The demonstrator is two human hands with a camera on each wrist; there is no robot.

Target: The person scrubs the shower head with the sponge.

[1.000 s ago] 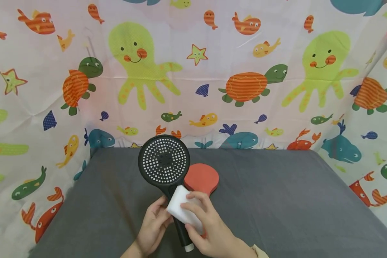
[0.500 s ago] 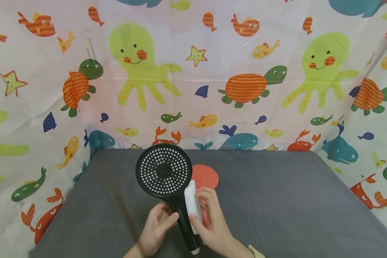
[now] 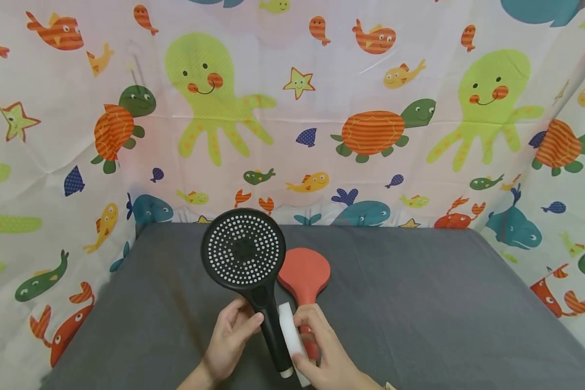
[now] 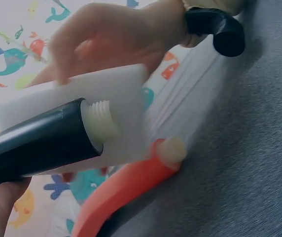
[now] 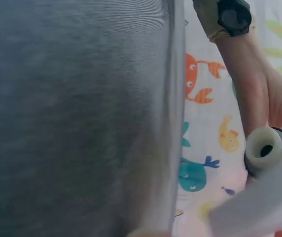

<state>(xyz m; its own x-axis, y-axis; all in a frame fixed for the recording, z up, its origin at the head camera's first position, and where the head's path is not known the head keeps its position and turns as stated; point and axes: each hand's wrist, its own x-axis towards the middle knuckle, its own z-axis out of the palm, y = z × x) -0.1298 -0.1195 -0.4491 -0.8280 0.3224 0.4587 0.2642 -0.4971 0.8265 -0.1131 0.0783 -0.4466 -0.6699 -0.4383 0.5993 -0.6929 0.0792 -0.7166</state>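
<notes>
My left hand [image 3: 228, 340] grips the handle of a black shower head [image 3: 244, 248], its round face of pale nozzles toward the head camera. On the right side of that handle, my right hand [image 3: 325, 349] holds a white sponge block [image 3: 288, 328] edge-on, thumb and fingers on its two faces. The left wrist view shows the handle's pale threaded end [image 4: 100, 121] in front of the sponge; whether they touch I cannot tell. In the right wrist view the sponge [image 5: 257, 205] is blurred, and the right hand itself is mostly out of frame.
Behind the right hand, a red paddle-shaped thing [image 3: 306, 269] with a handle [image 4: 126, 190] ending in a pale tip lies on the grey cloth-covered table [image 3: 419, 303]. A white curtain [image 3: 292, 124] printed with sea animals hangs at the back and sides.
The sponge has gone from across the front of the handle to its right side, then lower along it. The black shower head has shifted slightly left, uncovering more of the red thing.
</notes>
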